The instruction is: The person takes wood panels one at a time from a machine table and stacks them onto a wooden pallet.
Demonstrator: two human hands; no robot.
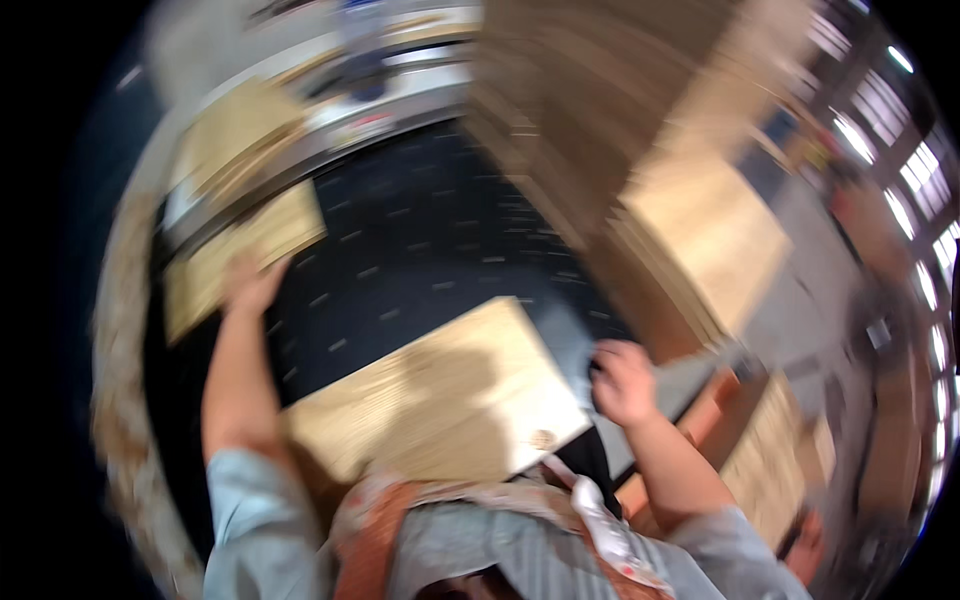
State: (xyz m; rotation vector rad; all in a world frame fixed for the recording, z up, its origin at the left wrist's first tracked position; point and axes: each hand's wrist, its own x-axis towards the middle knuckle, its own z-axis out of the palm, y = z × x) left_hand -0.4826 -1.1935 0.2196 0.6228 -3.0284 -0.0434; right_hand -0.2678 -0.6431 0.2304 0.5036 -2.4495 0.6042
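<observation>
At the left, my left hand lies over a pale wooden board on the black table, its thumb apart and its other fingers blurred. A second pale wooden board lies close in front of my body, with a shadow across it and a round knot near its right corner. Just beyond that board's right edge is my right hand, its fingers curled inward. Something small and dark shows by those fingertips, but I cannot make out whether it is held.
Several boards are stacked on a ledge at the far left, near a clear blue bottle. Tall stacks of wood panels rise at the right. More boards lie lower right, beside an orange frame. The black table has small pale marks.
</observation>
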